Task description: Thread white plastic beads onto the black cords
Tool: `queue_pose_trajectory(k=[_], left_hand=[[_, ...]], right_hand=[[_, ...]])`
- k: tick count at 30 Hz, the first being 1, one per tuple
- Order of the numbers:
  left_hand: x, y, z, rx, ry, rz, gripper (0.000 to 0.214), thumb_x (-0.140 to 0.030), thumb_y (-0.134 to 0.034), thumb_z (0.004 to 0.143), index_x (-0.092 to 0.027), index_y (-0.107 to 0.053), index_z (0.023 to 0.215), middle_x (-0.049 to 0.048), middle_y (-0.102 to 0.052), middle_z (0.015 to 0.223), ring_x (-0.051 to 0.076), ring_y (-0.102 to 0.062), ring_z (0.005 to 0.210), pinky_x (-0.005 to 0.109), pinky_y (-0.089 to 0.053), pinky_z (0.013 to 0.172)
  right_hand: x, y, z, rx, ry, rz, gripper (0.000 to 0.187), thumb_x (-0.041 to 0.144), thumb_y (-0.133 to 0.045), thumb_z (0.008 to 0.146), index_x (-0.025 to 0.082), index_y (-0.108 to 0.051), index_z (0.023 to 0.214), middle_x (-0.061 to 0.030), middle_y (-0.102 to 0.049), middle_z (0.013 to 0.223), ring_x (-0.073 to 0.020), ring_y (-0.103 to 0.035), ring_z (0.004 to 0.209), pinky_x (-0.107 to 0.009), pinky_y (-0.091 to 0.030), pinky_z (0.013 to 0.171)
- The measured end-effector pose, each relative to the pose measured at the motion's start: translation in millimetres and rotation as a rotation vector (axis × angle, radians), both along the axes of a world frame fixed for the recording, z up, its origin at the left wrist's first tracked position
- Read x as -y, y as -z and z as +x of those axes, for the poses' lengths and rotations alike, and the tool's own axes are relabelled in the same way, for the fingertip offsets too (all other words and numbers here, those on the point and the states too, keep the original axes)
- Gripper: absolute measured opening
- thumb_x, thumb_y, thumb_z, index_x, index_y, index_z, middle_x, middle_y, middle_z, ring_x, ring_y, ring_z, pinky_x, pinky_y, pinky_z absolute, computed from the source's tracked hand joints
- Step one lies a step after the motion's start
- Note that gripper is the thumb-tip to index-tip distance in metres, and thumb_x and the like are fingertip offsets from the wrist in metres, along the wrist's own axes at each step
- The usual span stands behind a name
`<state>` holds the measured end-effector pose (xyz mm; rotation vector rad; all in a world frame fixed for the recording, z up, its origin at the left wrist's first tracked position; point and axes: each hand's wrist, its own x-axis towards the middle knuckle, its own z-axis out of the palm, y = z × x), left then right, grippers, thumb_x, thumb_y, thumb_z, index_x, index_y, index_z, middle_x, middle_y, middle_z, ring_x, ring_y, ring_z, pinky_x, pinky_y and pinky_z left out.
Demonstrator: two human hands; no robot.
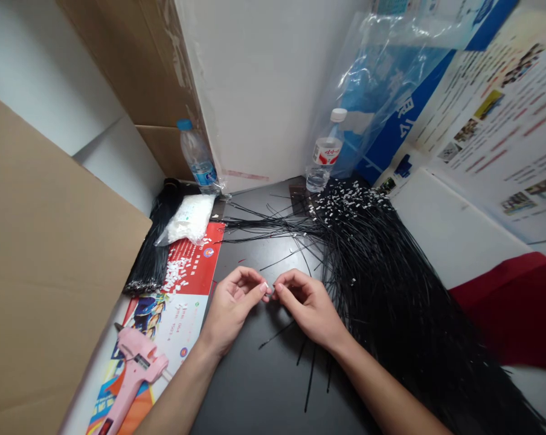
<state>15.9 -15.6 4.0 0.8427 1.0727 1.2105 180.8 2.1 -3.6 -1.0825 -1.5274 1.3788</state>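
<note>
Over the grey tabletop (241, 368), my two hands meet with fingertips almost touching. My left hand (234, 305) pinches a small white plastic connector (266, 286) between thumb and forefinger. Thumb and forefinger of my right hand (311, 308) are also pressed together, on what looks like the end of a thin black wire; most of it is hidden by the fingers. Right of that hand lies a large heap of black wires (363, 260), many tipped with white connectors. Loose white connectors (179, 275) lie on a printed sheet (214, 241) to the left.
A pink glue gun (134, 368) rests at the lower left. Behind it are a bag of white pieces (191, 219) and a black wire bundle (150, 254). Two water bottles, one blue-capped (198, 157) and one white-capped (327, 151), stand at the back. Cardboard (51, 260) flanks the left.
</note>
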Motion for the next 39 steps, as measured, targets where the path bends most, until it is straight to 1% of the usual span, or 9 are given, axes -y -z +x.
queue_pose_trajectory(k=[5, 12, 20, 25, 30, 35, 39], left_hand=[[-0.1, -3.1, -0.9, 0.000, 0.029, -0.038, 0.026, -0.028, -0.082, 0.072, -0.016, -0.063, 0.084, -0.0020, -0.066, 0.078, 0.009, -0.062, 0.069, 0.022, -0.050, 0.072], [-0.1, -4.5, -1.9, -0.037, 0.039, -0.024, 0.023, -0.028, -0.082, 0.072, -0.016, -0.065, 0.083, -0.0007, -0.066, 0.078, 0.010, -0.061, 0.071, 0.023, -0.050, 0.072], [-0.7, -5.8, -1.2, -0.045, 0.068, -0.053, 0.027, -0.031, -0.083, 0.070, -0.016, -0.065, 0.082, -0.0008, -0.063, 0.079, 0.009, -0.054, 0.065, 0.022, -0.048, 0.063], [-0.1, -3.9, -1.6, -0.001, 0.077, -0.078, 0.027, -0.030, -0.084, 0.069, -0.015, -0.066, 0.082, 0.0000, -0.063, 0.080, 0.009, -0.054, 0.065, 0.023, -0.048, 0.063], [0.2, -3.1, -2.2, 0.056, 0.101, -0.102, 0.027, -0.027, -0.086, 0.068, -0.015, -0.067, 0.083, 0.0013, -0.067, 0.082, 0.009, -0.056, 0.065, 0.023, -0.048, 0.064], [0.5, -5.0, -3.1, 0.035, 0.106, -0.072, 0.027, -0.027, -0.085, 0.069, -0.015, -0.066, 0.083, 0.0023, -0.067, 0.085, 0.011, -0.060, 0.072, 0.023, -0.050, 0.067], [0.0, -5.1, -3.6, 0.007, 0.120, -0.071, 0.026, -0.028, -0.084, 0.070, -0.015, -0.065, 0.083, 0.0014, -0.067, 0.083, 0.011, -0.062, 0.070, 0.025, -0.051, 0.070]], right_hand=[[2.5, -3.3, -0.7, 0.089, -0.013, 0.059, 0.014, 0.028, -0.059, 0.091, 0.017, -0.065, 0.085, -0.0030, -0.070, 0.077, -0.0120, -0.064, 0.069, -0.023, -0.049, 0.065], [1.7, -5.8, 1.0, 0.121, -0.021, 0.060, 0.012, 0.026, -0.060, 0.088, 0.016, -0.066, 0.084, -0.0025, -0.070, 0.075, -0.0110, -0.062, 0.065, -0.021, -0.047, 0.060], [2.1, -6.0, 2.3, 0.198, -0.057, 0.051, 0.014, 0.026, -0.058, 0.087, 0.016, -0.066, 0.082, -0.0018, -0.067, 0.070, -0.0109, -0.058, 0.062, -0.021, -0.041, 0.056], [1.3, -6.7, 4.0, 0.184, -0.086, 0.039, 0.013, 0.026, -0.059, 0.086, 0.016, -0.065, 0.080, -0.0017, -0.067, 0.070, -0.0106, -0.055, 0.061, -0.022, -0.040, 0.055], [0.8, -6.9, 4.9, 0.127, -0.092, -0.033, 0.014, 0.028, -0.060, 0.086, 0.016, -0.064, 0.080, -0.0014, -0.065, 0.067, -0.0097, -0.054, 0.058, -0.021, -0.039, 0.054], [0.8, -5.5, 4.0, 0.138, -0.097, -0.041, 0.015, 0.028, -0.060, 0.086, 0.016, -0.064, 0.080, -0.0031, -0.069, 0.070, -0.0104, -0.056, 0.060, -0.022, -0.040, 0.055], [1.0, -3.5, 3.5, 0.144, -0.090, -0.029, 0.014, 0.027, -0.060, 0.086, 0.015, -0.065, 0.080, -0.0031, -0.069, 0.070, -0.0103, -0.057, 0.060, -0.021, -0.040, 0.055]])
